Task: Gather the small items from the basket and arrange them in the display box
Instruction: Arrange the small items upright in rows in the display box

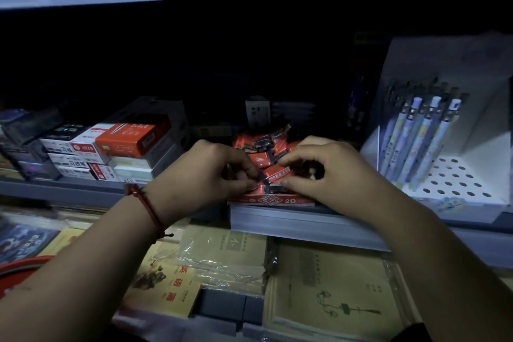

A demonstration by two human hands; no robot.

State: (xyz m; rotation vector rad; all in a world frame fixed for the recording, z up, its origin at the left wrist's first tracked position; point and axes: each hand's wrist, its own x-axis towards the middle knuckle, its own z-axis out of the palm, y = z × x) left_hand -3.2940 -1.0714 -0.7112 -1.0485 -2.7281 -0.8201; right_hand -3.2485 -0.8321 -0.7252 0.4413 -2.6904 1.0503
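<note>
Looking down at a shop shelf (305,222), I see both hands at the display box (273,200). It is a flat red box with "2B" on its front. It sits at the front edge of the shelf, between a stack of boxes (111,147) and a white stand (458,178).

The display box is full of small red packs (261,144). They lie in a loose pile, tipped this way and that.

My left hand (219,172) is on the left side of the box. Its fingers are curled, and the thumb and a fingertip pinch the edge of one pack at the front of the pile. A red string bracelet (147,205) is on that wrist.

My right hand (330,172) is on the right side of the box. Its fingers are curled too. The first finger lies on top of a pack and the thumb is just below it, so it pinches that pack. It is dark, so I cannot tell if both hands hold the same pack.

The red rim of the basket (25,261) peeks in at the bottom left, under my left arm.

Blue pens (416,133) lean in the white stand. Notebooks (333,294) in clear wrap lie on the shelf below.
</note>
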